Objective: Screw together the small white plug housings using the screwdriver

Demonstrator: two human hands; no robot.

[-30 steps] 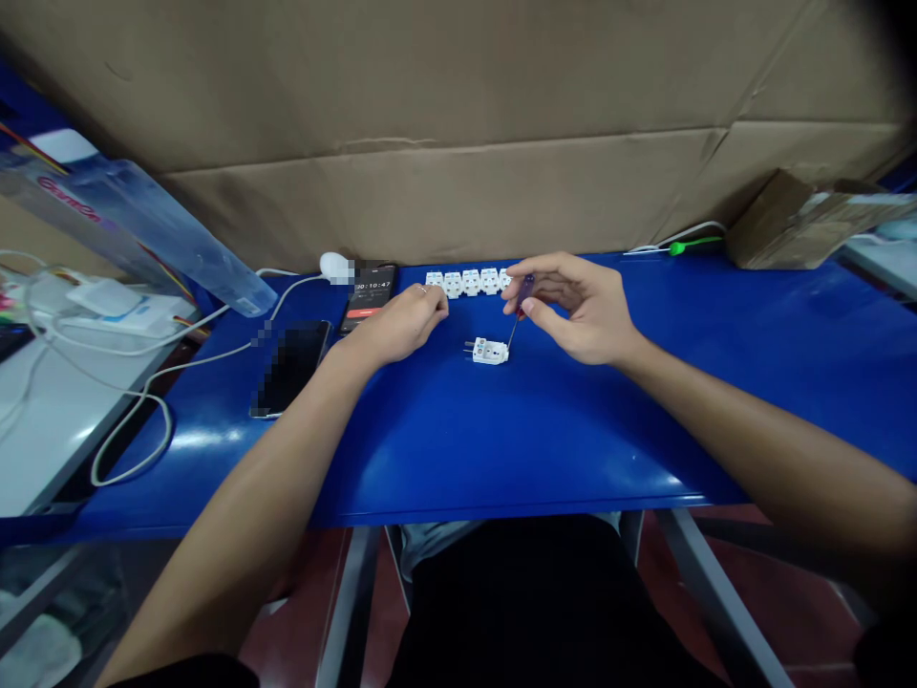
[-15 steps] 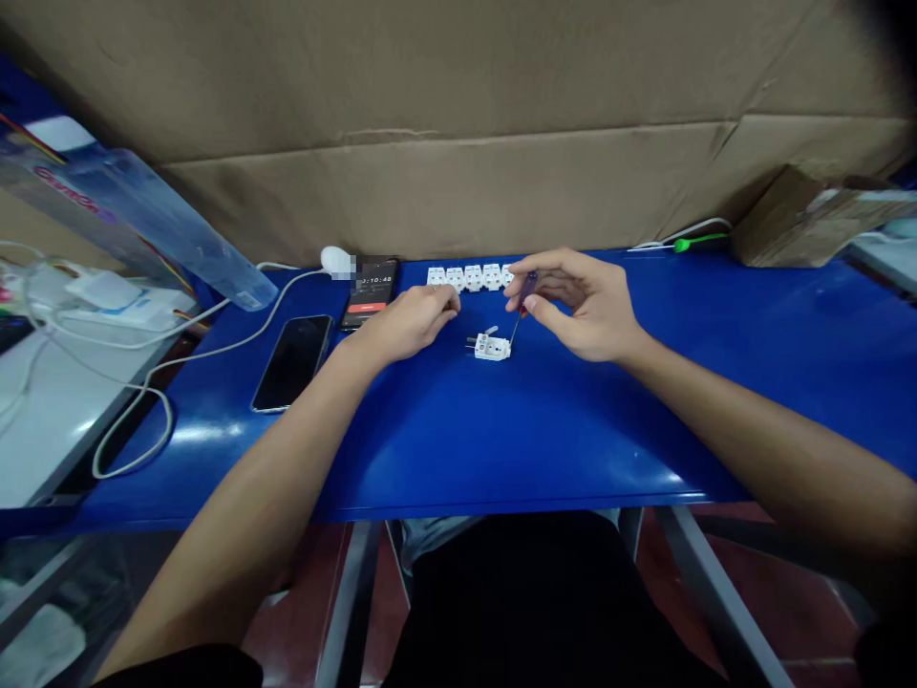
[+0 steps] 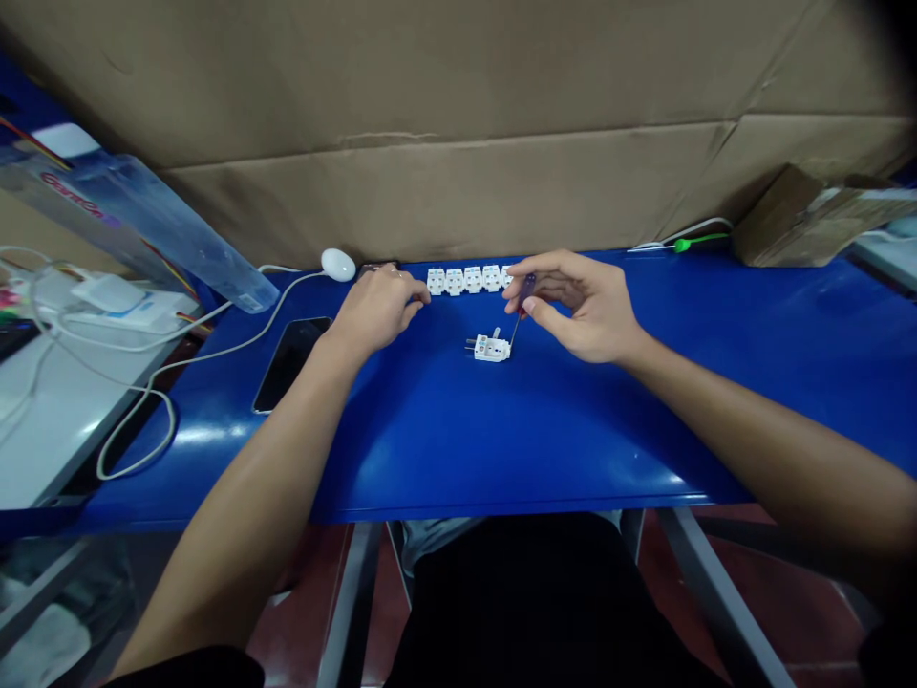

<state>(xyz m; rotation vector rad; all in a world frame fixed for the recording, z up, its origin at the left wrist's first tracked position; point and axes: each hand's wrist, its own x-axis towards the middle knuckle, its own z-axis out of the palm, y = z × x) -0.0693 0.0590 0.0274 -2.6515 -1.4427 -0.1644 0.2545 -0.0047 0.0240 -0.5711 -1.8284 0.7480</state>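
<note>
A white plug body point(image 3: 491, 349) lies on the blue table point(image 3: 430, 440), with metal pins pointing left. My right hand point(image 3: 584, 308) pinches a small screwdriver point(image 3: 525, 294) with a purple and red handle. Its thin shaft reaches down to the plug's right end. My left hand point(image 3: 378, 308) rests loosely curled on the tabletop, holding nothing, and covers most of a phone showing a timer point(image 3: 376, 268). A row of several white plug bodies point(image 3: 464, 279) stands along the far edge, between my hands.
A black phone point(image 3: 290, 363) lies left of my left forearm. A white rounded object point(image 3: 337, 265) trails a cable across the table's left side. A cardboard sheet point(image 3: 444, 124) stands behind the table. A green-handled tool point(image 3: 684, 246) and a cardboard package point(image 3: 809, 220) lie far right.
My left hand has moved left, away from the plug, and now covers the timer phone. My right hand and the screwdriver have barely moved.
</note>
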